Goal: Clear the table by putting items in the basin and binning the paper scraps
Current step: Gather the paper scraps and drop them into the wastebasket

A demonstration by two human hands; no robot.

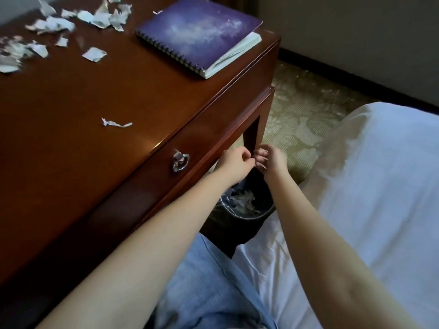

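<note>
One notebook (197, 32), one bin (266, 213), over a dozen paper scraps (93, 54).

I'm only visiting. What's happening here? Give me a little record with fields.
hands: left hand and right hand close together above the bin, grip unclear
bin: on the floor beside the desk, torn paper inside
desk: paper scraps at far left, lone scrap nearer, purple spiral notebook at far right corner

Bedroom, hotel-like: white-sheeted bed (380, 186), wooden desk (71, 103), patterned carpet (297, 110).

Left forearm (152, 224) and right forearm (316, 233) are bare; the trousers (213, 293) are light blue, possibly denim.
</note>
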